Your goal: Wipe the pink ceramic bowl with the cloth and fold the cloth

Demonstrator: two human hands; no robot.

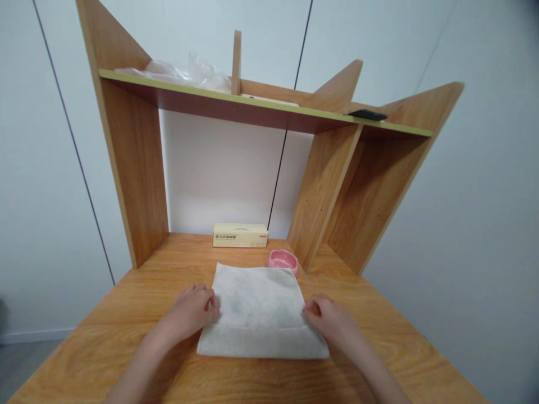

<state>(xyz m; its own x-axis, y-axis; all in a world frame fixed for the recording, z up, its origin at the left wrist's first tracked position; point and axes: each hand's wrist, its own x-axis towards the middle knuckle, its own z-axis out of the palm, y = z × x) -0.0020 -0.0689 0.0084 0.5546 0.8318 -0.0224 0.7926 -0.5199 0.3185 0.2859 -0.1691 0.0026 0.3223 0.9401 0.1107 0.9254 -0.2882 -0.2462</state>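
A white cloth [260,310] lies flat on the wooden desk [126,314], with a folded band along its near edge. My left hand [191,311] rests at the cloth's left edge, fingers curled and pinching that edge. At the right edge, my right hand [332,320] pinches the cloth the same way. Both forearms reach in from the bottom of the head view.
A small pink bowl [283,261] sits just behind the cloth's far right corner. A cream box [240,235] lies at the back of the desk. A wooden shelf [252,104] above carries crumpled plastic [185,73] and a dark object [368,114]. Upright side panels [135,168] flank the desk.
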